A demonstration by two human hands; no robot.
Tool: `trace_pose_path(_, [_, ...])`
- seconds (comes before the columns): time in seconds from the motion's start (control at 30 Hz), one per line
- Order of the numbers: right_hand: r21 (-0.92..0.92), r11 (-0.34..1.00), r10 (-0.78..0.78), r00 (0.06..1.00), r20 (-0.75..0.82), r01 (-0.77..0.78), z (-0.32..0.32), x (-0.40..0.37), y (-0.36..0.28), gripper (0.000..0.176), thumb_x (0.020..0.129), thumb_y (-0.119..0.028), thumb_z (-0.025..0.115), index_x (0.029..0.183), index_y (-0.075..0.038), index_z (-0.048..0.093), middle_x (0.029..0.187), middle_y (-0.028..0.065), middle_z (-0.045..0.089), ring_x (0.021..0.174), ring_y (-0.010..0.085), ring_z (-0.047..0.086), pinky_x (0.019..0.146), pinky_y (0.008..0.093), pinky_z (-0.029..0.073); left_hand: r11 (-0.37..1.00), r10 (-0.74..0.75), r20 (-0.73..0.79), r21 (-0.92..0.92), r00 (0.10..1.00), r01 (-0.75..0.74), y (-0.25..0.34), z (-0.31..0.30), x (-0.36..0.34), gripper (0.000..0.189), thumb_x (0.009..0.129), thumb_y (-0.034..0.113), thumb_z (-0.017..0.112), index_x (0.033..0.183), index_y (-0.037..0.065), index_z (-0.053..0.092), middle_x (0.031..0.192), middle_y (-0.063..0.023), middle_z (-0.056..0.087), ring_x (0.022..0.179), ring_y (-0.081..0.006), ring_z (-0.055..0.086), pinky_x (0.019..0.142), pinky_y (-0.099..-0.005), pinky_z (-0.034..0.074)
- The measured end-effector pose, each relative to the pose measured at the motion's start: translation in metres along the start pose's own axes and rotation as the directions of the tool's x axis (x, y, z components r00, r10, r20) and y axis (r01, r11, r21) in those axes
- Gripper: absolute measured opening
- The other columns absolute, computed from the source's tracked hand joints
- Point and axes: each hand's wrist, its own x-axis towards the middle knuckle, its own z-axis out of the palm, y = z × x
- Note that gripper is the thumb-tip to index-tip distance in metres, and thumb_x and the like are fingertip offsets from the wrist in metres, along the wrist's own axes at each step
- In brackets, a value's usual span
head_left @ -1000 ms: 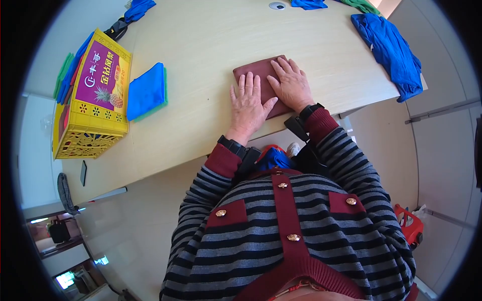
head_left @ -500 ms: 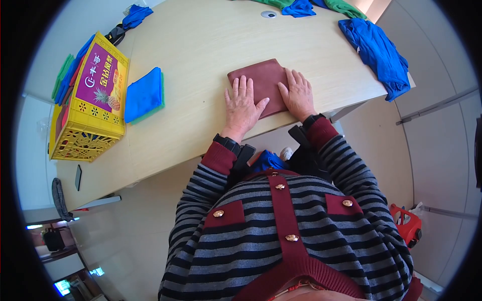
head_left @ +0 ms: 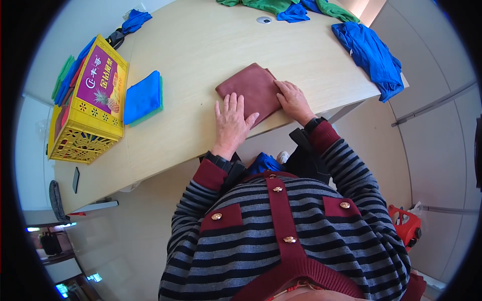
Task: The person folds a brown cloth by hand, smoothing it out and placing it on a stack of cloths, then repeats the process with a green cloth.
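Observation:
A folded reddish-brown cloth (head_left: 256, 90) lies at the table's near edge, turned at an angle. My left hand (head_left: 232, 120) rests flat on its near left part, fingers stretched out and thumb spread. At the right edge of the cloth, my right hand (head_left: 295, 103) touches it with fingers extended and thumb apart. Whether the right fingertips reach under the fold is hard to see. To the left lies a folded blue cloth (head_left: 143, 95) on top of a green one (head_left: 150, 116).
A yellow crate (head_left: 90, 135) holding folded cloths stands at the left. Crumpled blue fabric (head_left: 371, 57) hangs over the table's right end. Green fabric (head_left: 266, 5) and more blue fabric (head_left: 293, 14) lie at the far edge. A phone (head_left: 76, 179) rests at the left end.
The reddish-brown cloth has turned counterclockwise and shifted slightly left. My left hand has moved left and toward me; my right hand has shifted slightly left and down to its right edge.

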Motion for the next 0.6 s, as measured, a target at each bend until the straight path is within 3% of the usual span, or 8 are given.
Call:
trace_pose_path(0.1, [0.038, 0.991, -0.134, 0.988, 0.074, 0.132, 0.007, 0.021, 0.005, 0.044, 0.096, -0.017, 0.055, 0.139, -0.011, 0.056, 0.133, 0.0125, 0.062, 0.129, 0.0326, 0.053, 0.109, 0.0453, 0.041, 0.999, 0.033, -0.019, 0.023, 0.999, -0.033, 0.005, -0.015, -0.02, 0.07, 0.094, 0.051, 0.06, 0.139, -0.002, 0.052, 0.141, -0.0222, 0.051, 0.134, -0.0385, 0.045, 0.116, -0.0559, 0.03])
trace_pose_path(0.27, [0.027, 0.984, -0.176, 0.973, 0.149, 0.174, 0.026, 0.053, -0.004, 0.043, 0.096, -0.016, 0.053, 0.14, -0.014, 0.056, 0.135, 0.0106, 0.062, 0.13, 0.0327, 0.052, 0.11, 0.046, 0.04, 0.995, 0.095, -0.013, 0.018, 0.995, -0.095, 0.017, -0.031, -0.04, 0.069, 0.087, 0.043, 0.069, 0.136, -0.003, 0.054, 0.129, -0.0221, 0.054, 0.121, -0.0387, 0.05, 0.111, -0.0511, 0.036])
trace_pose_path(0.4, [-0.134, 0.966, -0.207, 0.971, 0.119, 0.222, 0.034, 0.062, -0.021, 0.042, 0.097, -0.017, 0.052, 0.139, -0.013, 0.057, 0.137, 0.0117, 0.061, 0.132, 0.0338, 0.051, 0.11, 0.048, 0.039, 0.988, 0.152, -0.035, 0.032, 0.988, -0.151, 0.014, -0.032, -0.042, 0.069, 0.084, 0.044, 0.071, 0.133, -0.003, 0.056, 0.127, -0.0211, 0.054, 0.117, -0.035, 0.05, 0.109, -0.0473, 0.037])
trace_pose_path(0.5, [-0.244, 0.955, -0.169, 0.986, 0.007, 0.165, 0.03, 0.055, -0.03, 0.042, 0.096, -0.019, 0.054, 0.138, -0.01, 0.057, 0.141, 0.0124, 0.058, 0.136, 0.0349, 0.048, 0.112, 0.0486, 0.037, 0.987, 0.157, -0.048, -0.022, 0.986, -0.158, 0.013, -0.033, -0.042, 0.065, 0.085, 0.04, 0.072, 0.132, -0.002, 0.058, 0.125, -0.02, 0.055, 0.116, -0.0344, 0.051, 0.107, -0.0467, 0.039])
trace_pose_path(0.6, [-0.159, 0.968, -0.193, 0.981, 0.012, 0.192, 0.025, 0.04, -0.059, 0.045, 0.096, -0.022, 0.057, 0.139, -0.007, 0.056, 0.144, 0.0148, 0.055, 0.139, 0.0362, 0.044, 0.115, 0.0497, 0.034, 0.979, 0.16, -0.067, -0.114, 0.985, -0.167, 0.012, -0.031, -0.04, 0.061, 0.086, 0.036, 0.072, 0.132, -0.001, 0.058, 0.123, -0.0194, 0.057, 0.113, -0.0341, 0.053, 0.104, -0.0465, 0.04])
